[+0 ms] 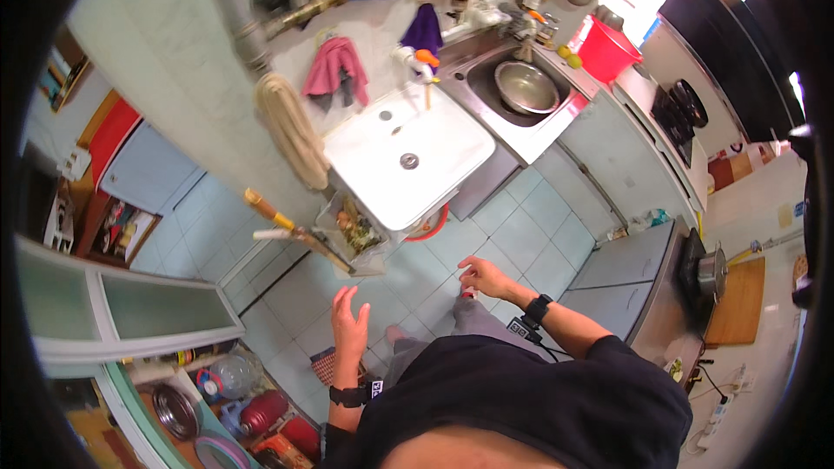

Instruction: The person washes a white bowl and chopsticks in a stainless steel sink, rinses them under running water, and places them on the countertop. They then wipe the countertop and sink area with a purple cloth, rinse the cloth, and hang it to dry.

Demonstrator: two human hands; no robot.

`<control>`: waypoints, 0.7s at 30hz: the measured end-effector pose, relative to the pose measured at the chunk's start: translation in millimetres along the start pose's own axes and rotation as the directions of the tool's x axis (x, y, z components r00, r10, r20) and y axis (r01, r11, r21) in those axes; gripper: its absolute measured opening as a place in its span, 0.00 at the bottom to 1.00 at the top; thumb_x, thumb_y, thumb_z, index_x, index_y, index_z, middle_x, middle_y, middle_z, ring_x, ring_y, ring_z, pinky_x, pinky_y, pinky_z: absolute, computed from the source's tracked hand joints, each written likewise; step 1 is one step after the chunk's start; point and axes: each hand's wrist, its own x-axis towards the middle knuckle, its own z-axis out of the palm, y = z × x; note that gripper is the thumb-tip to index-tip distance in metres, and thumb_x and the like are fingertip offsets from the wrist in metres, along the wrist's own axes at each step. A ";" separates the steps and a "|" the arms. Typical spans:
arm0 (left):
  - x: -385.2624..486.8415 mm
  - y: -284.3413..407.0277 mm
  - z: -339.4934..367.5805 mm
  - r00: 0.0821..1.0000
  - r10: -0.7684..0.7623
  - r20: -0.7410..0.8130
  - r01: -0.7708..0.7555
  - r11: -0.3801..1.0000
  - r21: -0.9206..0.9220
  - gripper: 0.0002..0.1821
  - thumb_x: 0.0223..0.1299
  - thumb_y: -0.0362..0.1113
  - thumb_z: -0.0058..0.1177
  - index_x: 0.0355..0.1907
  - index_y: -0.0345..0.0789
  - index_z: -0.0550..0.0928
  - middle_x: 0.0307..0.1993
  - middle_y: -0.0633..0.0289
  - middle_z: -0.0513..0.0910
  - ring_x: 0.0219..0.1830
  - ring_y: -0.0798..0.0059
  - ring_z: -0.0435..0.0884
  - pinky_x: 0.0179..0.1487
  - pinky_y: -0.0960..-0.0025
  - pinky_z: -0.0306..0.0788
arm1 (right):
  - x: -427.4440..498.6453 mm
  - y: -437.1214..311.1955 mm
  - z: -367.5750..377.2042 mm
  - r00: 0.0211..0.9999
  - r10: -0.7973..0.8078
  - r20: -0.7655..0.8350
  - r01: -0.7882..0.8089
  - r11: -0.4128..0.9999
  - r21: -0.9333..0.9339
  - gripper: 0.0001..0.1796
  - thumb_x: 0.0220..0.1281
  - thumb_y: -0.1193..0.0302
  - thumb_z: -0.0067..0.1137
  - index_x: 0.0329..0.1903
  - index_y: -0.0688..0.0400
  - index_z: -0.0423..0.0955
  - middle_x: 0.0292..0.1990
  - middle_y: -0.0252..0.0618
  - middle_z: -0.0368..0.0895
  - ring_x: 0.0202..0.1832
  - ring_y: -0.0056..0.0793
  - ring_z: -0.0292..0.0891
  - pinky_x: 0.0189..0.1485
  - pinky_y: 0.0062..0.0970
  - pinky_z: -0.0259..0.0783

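My left hand (350,324) is raised over the tiled floor with its fingers apart and nothing in it. To its right, my right hand (485,277) hangs empty above my leg, its fingers loosely bent and spread. Both wrists wear black straps. In front of me is a white washbasin (449,133) with an orange-handled tap (427,58). A clear bin (355,228) holding scraps stands at the basin's near left corner, with wooden-handled sticks (280,220) beside it. Neither hand touches any of these.
A metal bowl (526,87) sits in the steel sink (479,81), near a red bucket (606,52). At right, a pot (711,273) stands by a wooden board (736,306). Shelves with bottles (264,410) are at lower left, below a framed glass door (169,305).
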 end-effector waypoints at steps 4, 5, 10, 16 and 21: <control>64.0 54.8 68.5 0.985 0.142 0.101 -0.139 0.990 -0.041 0.23 0.56 0.33 0.57 0.55 0.32 0.74 0.59 0.47 0.69 0.61 0.52 0.68 0.64 0.59 0.62 | -19.9 37.9 -78.6 0.995 0.020 -0.102 0.000 0.982 0.188 0.21 0.63 0.74 0.52 0.58 0.63 0.63 0.38 0.40 0.79 0.38 0.26 0.79 0.36 0.24 0.73; 79.7 70.3 89.7 0.979 0.174 0.110 -0.169 0.984 -0.054 0.23 0.55 0.33 0.57 0.55 0.32 0.74 0.59 0.47 0.69 0.62 0.52 0.68 0.64 0.59 0.62 | -20.7 48.8 -101.0 0.989 0.053 -0.141 -0.021 0.976 0.218 0.21 0.63 0.74 0.52 0.59 0.63 0.64 0.38 0.40 0.79 0.38 0.25 0.79 0.36 0.24 0.73; 131.3 146.7 191.2 0.969 0.194 0.155 -0.195 0.981 -0.007 0.22 0.54 0.33 0.58 0.54 0.34 0.76 0.59 0.50 0.71 0.59 0.54 0.72 0.62 0.61 0.65 | -7.5 94.5 -232.7 0.962 0.106 -0.252 -0.045 0.970 0.239 0.21 0.63 0.75 0.53 0.59 0.62 0.64 0.38 0.41 0.80 0.37 0.25 0.79 0.35 0.22 0.72; 168.3 212.5 272.1 0.958 0.244 0.149 -0.243 0.970 -0.023 0.22 0.55 0.33 0.58 0.54 0.33 0.76 0.58 0.49 0.71 0.59 0.54 0.72 0.61 0.61 0.66 | 68.1 73.3 -402.5 0.897 -0.269 -0.351 0.308 0.950 0.060 0.22 0.62 0.77 0.54 0.60 0.63 0.65 0.39 0.41 0.81 0.36 0.25 0.79 0.38 0.25 0.74; 206.1 235.1 303.6 0.962 0.228 0.148 -0.224 0.973 -0.047 0.22 0.55 0.33 0.58 0.54 0.33 0.75 0.59 0.47 0.70 0.60 0.51 0.70 0.62 0.61 0.65 | 138.3 13.0 -488.1 0.728 -0.543 -0.419 0.428 0.837 -0.341 0.25 0.56 0.76 0.59 0.57 0.64 0.66 0.41 0.45 0.82 0.36 0.32 0.80 0.40 0.28 0.76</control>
